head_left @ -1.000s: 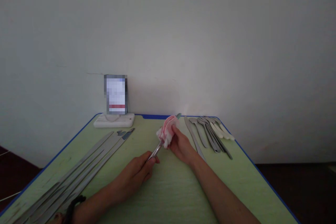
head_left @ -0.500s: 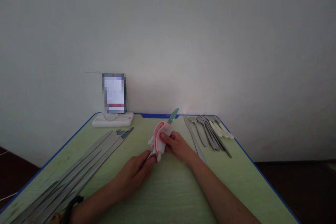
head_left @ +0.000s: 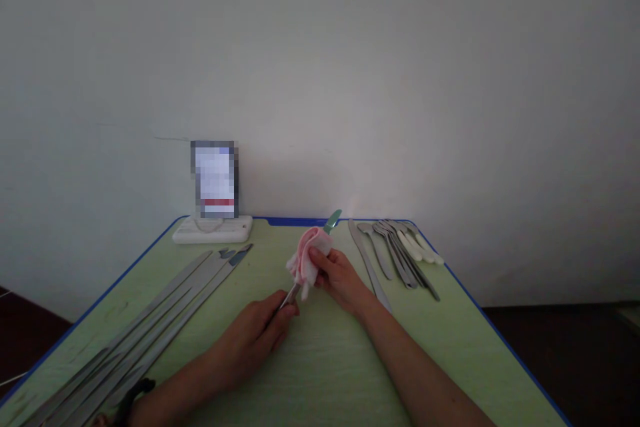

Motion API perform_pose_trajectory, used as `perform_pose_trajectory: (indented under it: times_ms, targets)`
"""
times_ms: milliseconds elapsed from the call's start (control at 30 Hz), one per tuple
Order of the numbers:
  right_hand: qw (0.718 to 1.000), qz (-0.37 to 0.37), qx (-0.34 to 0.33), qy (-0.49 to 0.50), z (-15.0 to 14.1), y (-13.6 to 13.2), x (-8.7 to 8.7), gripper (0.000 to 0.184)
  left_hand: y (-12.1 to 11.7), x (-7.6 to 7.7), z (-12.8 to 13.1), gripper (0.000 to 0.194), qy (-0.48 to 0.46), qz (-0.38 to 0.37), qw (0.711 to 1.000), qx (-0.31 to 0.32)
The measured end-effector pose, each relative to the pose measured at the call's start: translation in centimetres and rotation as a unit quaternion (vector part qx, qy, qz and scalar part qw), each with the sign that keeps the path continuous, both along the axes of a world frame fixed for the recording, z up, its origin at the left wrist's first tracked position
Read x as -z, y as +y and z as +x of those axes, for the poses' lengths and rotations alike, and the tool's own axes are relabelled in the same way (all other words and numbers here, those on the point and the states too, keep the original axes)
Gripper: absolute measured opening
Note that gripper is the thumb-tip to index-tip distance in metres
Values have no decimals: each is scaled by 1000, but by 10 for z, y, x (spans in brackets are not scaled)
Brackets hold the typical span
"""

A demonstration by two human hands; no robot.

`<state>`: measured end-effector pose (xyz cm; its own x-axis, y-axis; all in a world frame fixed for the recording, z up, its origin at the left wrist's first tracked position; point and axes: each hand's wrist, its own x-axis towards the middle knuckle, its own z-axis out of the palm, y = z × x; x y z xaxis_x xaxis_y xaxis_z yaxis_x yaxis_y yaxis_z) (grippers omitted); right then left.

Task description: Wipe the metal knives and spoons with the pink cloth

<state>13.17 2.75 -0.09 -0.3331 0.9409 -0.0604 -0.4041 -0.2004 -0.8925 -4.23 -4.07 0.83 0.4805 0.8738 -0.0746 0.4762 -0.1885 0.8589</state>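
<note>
My left hand (head_left: 267, 323) is closed round the handle of a metal table knife (head_left: 333, 221), which points up and away to the right. A folded pink and white cloth (head_left: 310, 257) wraps the middle of the knife, and my right hand (head_left: 337, 277) pinches it there, thumb on top. Only the blade's rounded tip shows beyond the cloth, with a greenish reflection. A short length of handle shows between the cloth and my left fingers. The fingers of my right hand behind the cloth are mostly hidden.
Several long knives (head_left: 165, 307) lie along the left of the green table (head_left: 310, 373). On the right are a single knife (head_left: 367, 260), a spoon (head_left: 377, 252), several forks (head_left: 397, 257) and white-handled cutlery (head_left: 420, 250). A blurred screen (head_left: 215, 180) stands on a white base (head_left: 213, 229) near the wall.
The cloth and my right hand have slid slightly up the knife toward its tip. More handle shows by my left hand, and less blade sticks out.
</note>
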Motion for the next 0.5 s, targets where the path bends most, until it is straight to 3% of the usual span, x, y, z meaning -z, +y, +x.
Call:
perform_pose_trajectory:
  times_ms: [200,500]
  targets:
    - [979,-31,181,85,2,8,-4,40,1,-1,-5,42,-38,-43,998,16]
    - [944,22,299,138,14,18,-3,39,1,-2,-7,51,-82,-95,992,27]
